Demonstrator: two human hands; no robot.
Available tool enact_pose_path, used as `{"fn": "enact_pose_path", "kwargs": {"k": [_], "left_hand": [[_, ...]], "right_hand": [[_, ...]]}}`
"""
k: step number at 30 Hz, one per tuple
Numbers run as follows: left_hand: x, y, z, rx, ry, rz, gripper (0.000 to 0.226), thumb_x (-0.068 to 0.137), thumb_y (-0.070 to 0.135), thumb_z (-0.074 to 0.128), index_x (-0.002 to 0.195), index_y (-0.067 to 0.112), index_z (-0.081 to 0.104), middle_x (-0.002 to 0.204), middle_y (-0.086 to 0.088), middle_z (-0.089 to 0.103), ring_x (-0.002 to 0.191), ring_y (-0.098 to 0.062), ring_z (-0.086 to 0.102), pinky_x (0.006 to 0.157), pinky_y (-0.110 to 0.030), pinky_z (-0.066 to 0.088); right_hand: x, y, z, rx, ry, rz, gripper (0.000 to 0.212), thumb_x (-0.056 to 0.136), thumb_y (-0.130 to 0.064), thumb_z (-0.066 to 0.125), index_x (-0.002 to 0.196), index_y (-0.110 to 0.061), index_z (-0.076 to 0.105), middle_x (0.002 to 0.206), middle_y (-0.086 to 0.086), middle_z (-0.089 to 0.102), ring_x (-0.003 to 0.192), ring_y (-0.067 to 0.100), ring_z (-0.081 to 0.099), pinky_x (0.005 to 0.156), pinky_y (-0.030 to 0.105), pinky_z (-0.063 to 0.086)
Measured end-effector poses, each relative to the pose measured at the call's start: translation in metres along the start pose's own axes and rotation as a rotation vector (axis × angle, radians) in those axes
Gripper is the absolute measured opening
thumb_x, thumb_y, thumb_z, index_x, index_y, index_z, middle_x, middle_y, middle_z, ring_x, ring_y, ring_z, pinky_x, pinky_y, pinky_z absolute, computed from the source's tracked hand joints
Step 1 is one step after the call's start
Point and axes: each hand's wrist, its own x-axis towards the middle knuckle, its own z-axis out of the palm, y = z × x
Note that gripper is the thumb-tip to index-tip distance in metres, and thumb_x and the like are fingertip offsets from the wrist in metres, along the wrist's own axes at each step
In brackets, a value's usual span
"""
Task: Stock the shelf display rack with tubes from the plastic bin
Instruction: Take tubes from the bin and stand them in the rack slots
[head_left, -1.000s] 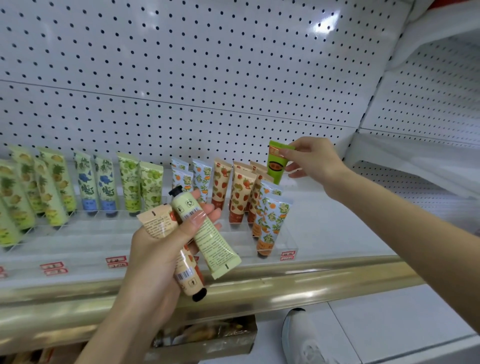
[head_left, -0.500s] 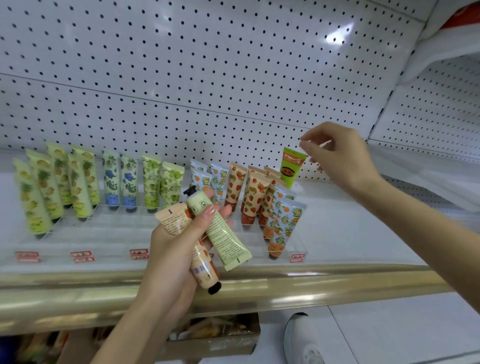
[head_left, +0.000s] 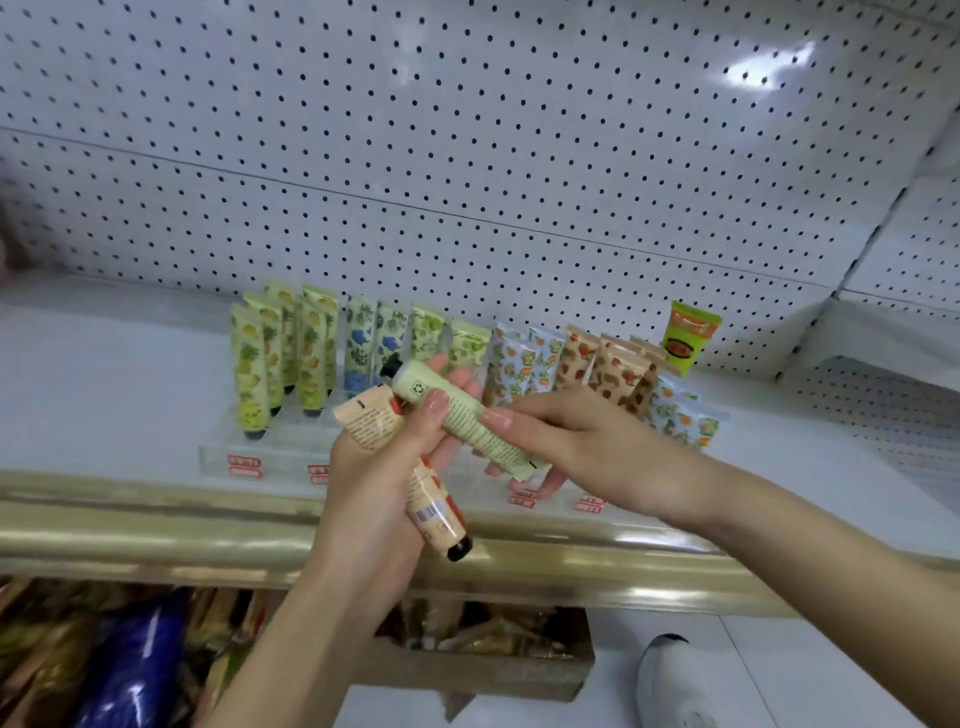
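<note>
Pale-green tube bears a recycling mark, peach tube a barcode.

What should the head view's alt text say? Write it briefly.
A left hand holds a peach tube and a pale green tube, whose crimped end the right hand grips. Behind them, fruit-print tubes stand in a clear display rack on a white pegboard shelf.

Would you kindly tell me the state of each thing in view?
pale green tube, capped, held by both hands.
peach tube, capped, cap down, in the left hand.
left hand, grips both tubes.
right hand, pinches the pale green tube.
green-orange tube, stands upright at the rack's back right.
display rack, partly stocked.
</note>
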Motion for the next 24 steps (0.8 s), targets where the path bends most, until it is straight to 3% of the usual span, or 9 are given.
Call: {"fn": "enact_pose_path", "kwargs": {"k": [3,6,10,13,19,24], "left_hand": [[-0.001,0.008,-0.011,0.023,0.007,0.011,0.041,0.08,0.017,0.059,0.121,0.013,0.06,0.111,-0.004,0.072,0.105,-0.013,0.068,0.081,-0.021,0.056],[-0.002,0.014,-0.02,0.081,0.017,0.025,0.04,0.079,0.021,0.059,0.119,0.016,0.061,0.111,-0.002,0.073,0.105,-0.014,0.068,0.084,-0.025,0.056],[-0.004,0.021,-0.03,0.102,0.05,0.005,0.042,0.077,0.024,0.061,0.118,0.015,0.063,0.109,-0.005,0.073,0.103,-0.016,0.069,0.082,-0.024,0.056],[-0.006,0.022,-0.036,0.106,0.1,-0.035,0.039,0.072,0.021,0.065,0.111,0.016,0.066,0.103,-0.008,0.075,0.094,-0.018,0.072,0.077,-0.024,0.058],[-0.009,0.032,-0.049,0.07,0.115,-0.009,0.036,0.07,0.011,0.065,0.105,0.009,0.066,0.101,-0.013,0.074,0.092,-0.022,0.072,0.07,-0.023,0.058],[-0.011,0.044,-0.063,0.161,0.138,0.049,0.037,0.07,0.013,0.065,0.106,0.01,0.067,0.101,-0.009,0.075,0.092,-0.022,0.072,0.07,-0.024,0.059]], "right_hand": [[0.004,-0.006,0.014,0.185,-0.062,0.129,0.043,0.092,-0.045,0.046,0.108,-0.01,0.065,0.086,0.004,0.069,0.072,0.012,0.066,0.066,0.03,0.055],[0.008,-0.012,0.022,0.25,-0.022,0.168,0.041,0.087,-0.045,0.054,0.105,-0.009,0.064,0.086,0.001,0.07,0.068,0.01,0.065,0.057,0.021,0.05],[0.011,-0.015,0.029,0.276,0.089,0.183,0.032,0.079,-0.027,0.073,0.101,-0.01,0.057,0.098,0.001,0.064,0.063,0.01,0.063,0.05,0.02,0.045],[0.012,-0.017,0.029,0.282,0.202,0.145,0.035,0.073,-0.014,0.08,0.099,-0.012,0.057,0.104,0.004,0.061,0.06,0.011,0.061,0.054,0.022,0.047],[0.018,-0.02,0.032,0.746,0.197,0.156,0.015,0.078,-0.01,0.071,0.091,-0.004,0.069,0.079,0.005,0.072,0.071,0.016,0.069,0.064,0.017,0.055],[0.03,-0.022,0.04,0.836,0.192,0.141,0.006,0.072,-0.013,0.071,0.074,-0.009,0.075,0.076,0.007,0.071,0.071,0.014,0.068,0.064,0.015,0.055]]}}
